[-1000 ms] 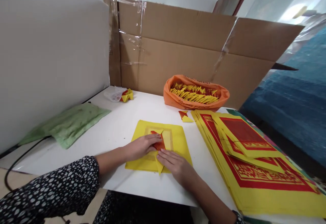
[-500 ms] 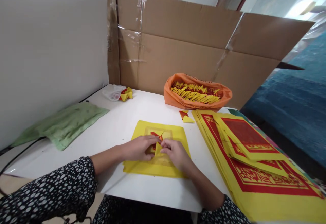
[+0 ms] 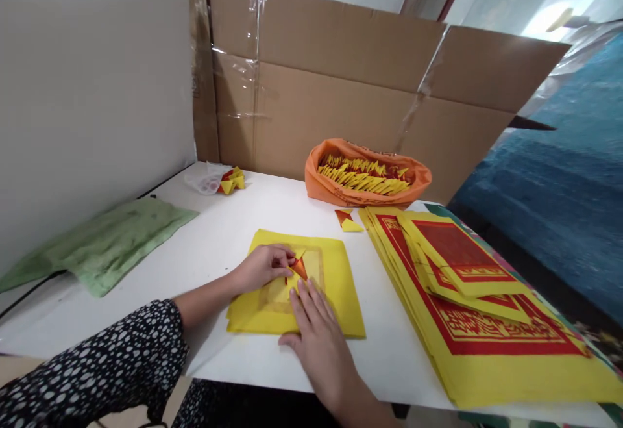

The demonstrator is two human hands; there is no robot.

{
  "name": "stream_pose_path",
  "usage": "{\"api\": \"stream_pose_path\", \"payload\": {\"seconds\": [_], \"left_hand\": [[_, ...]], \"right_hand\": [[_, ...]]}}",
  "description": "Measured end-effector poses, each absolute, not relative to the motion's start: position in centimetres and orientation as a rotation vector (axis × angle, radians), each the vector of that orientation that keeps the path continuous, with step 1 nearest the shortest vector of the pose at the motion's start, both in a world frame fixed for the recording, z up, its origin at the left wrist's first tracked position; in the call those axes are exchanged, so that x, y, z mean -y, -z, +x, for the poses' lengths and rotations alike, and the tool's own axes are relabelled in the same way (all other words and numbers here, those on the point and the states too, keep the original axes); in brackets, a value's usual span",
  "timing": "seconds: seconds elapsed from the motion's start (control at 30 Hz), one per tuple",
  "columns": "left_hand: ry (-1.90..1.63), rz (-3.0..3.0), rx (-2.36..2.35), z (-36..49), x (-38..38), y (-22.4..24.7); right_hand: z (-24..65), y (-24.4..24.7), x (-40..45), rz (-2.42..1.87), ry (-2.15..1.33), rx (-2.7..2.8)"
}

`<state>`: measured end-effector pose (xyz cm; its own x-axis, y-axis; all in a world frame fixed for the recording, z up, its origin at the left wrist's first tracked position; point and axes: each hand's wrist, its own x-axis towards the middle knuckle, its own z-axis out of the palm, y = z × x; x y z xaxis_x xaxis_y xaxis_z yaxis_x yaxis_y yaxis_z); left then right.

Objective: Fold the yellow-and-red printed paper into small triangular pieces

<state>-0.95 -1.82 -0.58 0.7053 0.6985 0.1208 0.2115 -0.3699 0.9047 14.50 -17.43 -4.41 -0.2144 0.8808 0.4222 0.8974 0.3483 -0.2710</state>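
Observation:
A small folded paper piece (image 3: 299,267), red-orange and yellow, lies on a stack of yellow paper sheets (image 3: 341,304) in front of me. My left hand (image 3: 265,265) pinches the left side of this folded paper between thumb and fingers. My right hand (image 3: 318,330) lies with its fingers stretched out, their tips at the lower edge of the folded paper and the palm over the stack's front edge. Part of the folded paper is hidden behind the left fingers.
An orange bag (image 3: 326,188) full of folded yellow paper pieces stands at the back. One folded piece (image 3: 348,221) lies before it. Large yellow-and-red printed sheets (image 3: 487,350) are piled on the right. A green cloth (image 3: 117,239) and a clear bag (image 3: 204,180) are on the left.
My right hand has let go of the folded paper, moved toward me and flattened out. My left hand has gone from lying flat to pinching the paper. The view has shifted slightly.

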Motion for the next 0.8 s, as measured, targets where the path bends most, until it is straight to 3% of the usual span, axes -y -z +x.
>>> {"api": "stream_pose_path", "payload": {"seconds": [0.33,0.8], "left_hand": [[-0.553,1.975,-0.697,-0.9,1.8,-0.6],[-0.554,1.96,-0.726,-0.9,1.6,-0.5]], "right_hand": [[14.1,3.1,18.3,-1.738,-0.298,2.08],[14.6,2.4,17.8,-1.736,-0.358,2.153]]}}
